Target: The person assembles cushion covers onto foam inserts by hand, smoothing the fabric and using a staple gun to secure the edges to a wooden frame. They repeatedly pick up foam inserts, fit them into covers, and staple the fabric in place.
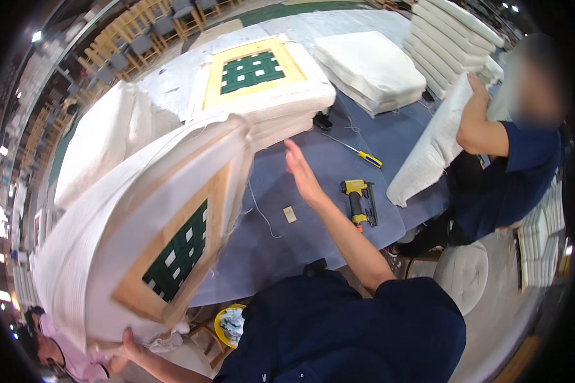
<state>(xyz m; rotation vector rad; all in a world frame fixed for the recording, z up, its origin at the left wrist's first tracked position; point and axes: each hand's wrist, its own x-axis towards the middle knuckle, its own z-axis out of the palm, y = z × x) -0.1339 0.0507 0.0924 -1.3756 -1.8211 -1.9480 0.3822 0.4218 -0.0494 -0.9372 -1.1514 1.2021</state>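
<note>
A big white cushion (118,249) stands tilted at the left near side of the table (332,223), its underside turned right to show a wooden frame (132,284) with woven green straps (179,252). The person's left hand (131,345) grips the cushion's near lower edge, thumb in sight and fingers mostly hidden. The right hand (303,175) is empty, its fingers stretched out in the air just right of the cushion's far corner.

On the blue table, right of the cushion, lie a loose thread (257,207), a small pale tag (289,214), a yellow and black nail gun (359,201) and, farther off, a screwdriver (358,152) with a yellow handle. Beyond the cushion is a stack of white seats (287,127), the top one showing green straps; another white block (370,70) sits to its right. At the right, a co-worker (524,159) holds a white pad (431,147) on edge. A yellow basket (220,329) with pale cloth in it stands below the near edge of the table.
</note>
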